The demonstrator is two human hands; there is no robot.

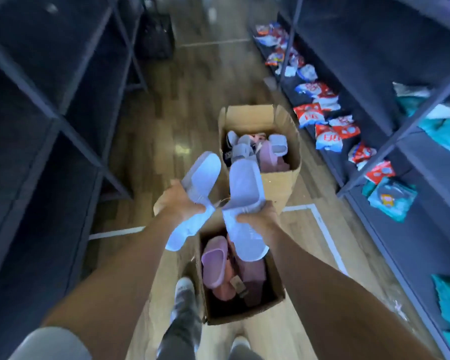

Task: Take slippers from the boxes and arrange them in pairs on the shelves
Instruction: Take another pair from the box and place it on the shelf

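Head view: left hand [178, 203] and right hand [257, 216] are each clutching a white slipper [200, 175] above the near box [278, 294], which is holding pink slippers [215, 263]; far box [281, 183] is holding mixed pairs.

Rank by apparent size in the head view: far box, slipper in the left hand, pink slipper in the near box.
1. far box
2. slipper in the left hand, though it is nearer the camera
3. pink slipper

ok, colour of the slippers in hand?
Pale lavender, both slippers; head view, the only one.
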